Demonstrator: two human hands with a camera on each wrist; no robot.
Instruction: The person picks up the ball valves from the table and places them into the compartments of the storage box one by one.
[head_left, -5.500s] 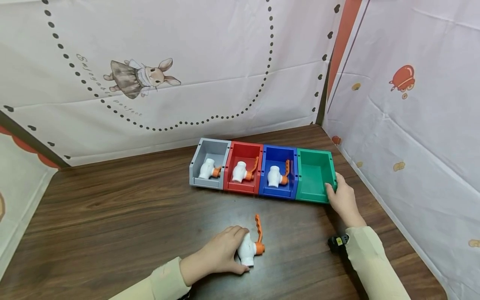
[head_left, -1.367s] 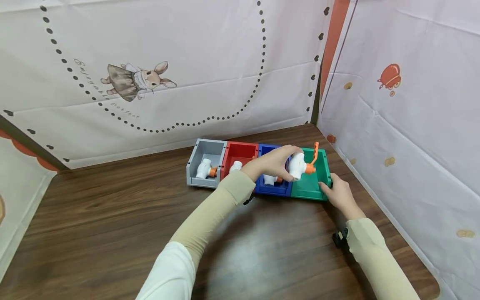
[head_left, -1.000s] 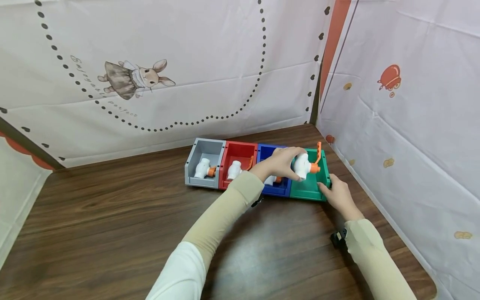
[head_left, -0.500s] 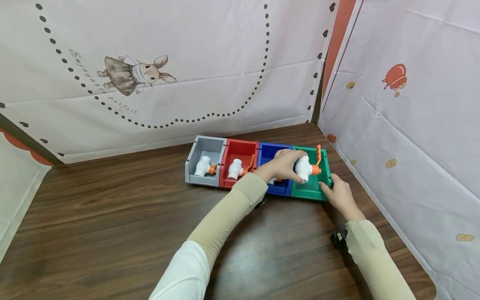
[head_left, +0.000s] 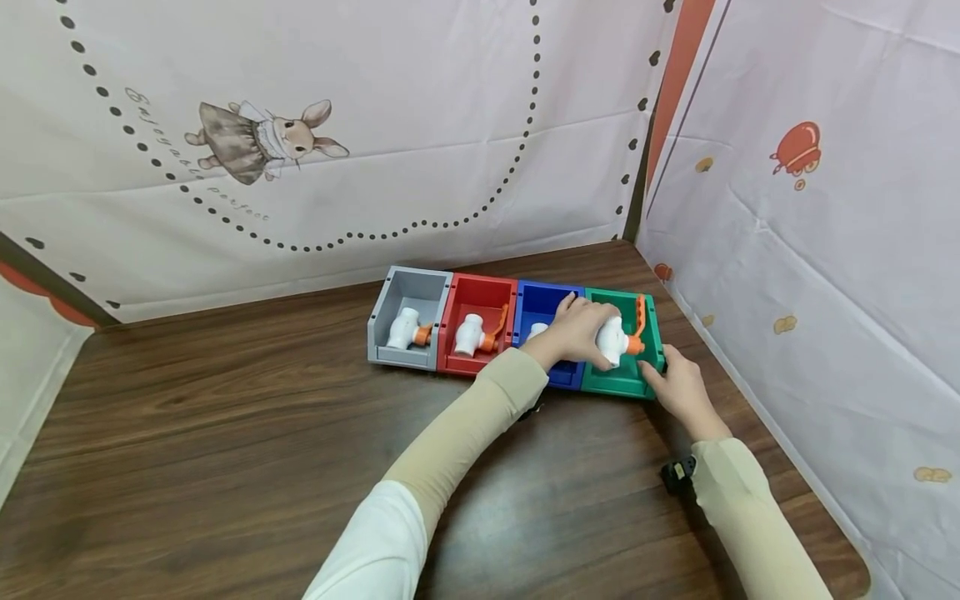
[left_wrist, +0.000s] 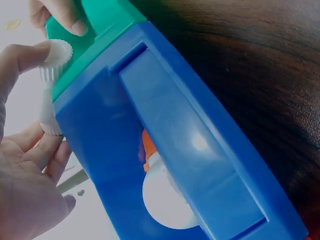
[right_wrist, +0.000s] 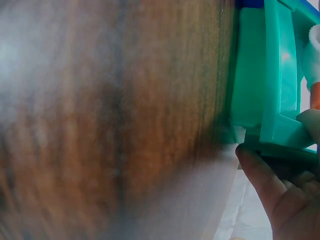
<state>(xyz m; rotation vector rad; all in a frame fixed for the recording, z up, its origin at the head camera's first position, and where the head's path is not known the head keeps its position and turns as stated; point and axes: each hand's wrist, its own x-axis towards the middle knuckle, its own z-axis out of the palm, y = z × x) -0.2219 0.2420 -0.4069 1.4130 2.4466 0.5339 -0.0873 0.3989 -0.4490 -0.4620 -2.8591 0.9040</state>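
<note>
My left hand [head_left: 581, 331] grips a white ball valve [head_left: 611, 342] with an orange lever handle, over the green bin [head_left: 617, 385]. In the left wrist view thumb and fingers span the valve's ribbed white ends [left_wrist: 56, 55]. My right hand [head_left: 684, 390] holds the right wall of the green bin, thumb on the inner side. A similar valve lies in the blue bin [head_left: 546, 293], partly hidden behind my left hand. Another valve [head_left: 471, 335] rests in the red bin [head_left: 480, 287], and one more valve [head_left: 406, 328] in the grey bin [head_left: 417, 282].
The bins stand side by side in a row on a dark wooden table [head_left: 247, 433]. Behind them hangs a white printed cloth [head_left: 420, 100], and a second cloth [head_left: 847, 250] borders the table at the right.
Since the earliest frame my left hand has carried the valve from the tabletop to the green bin. Lately it has lowered slightly and shifted right. The right hand stays on the bin.
</note>
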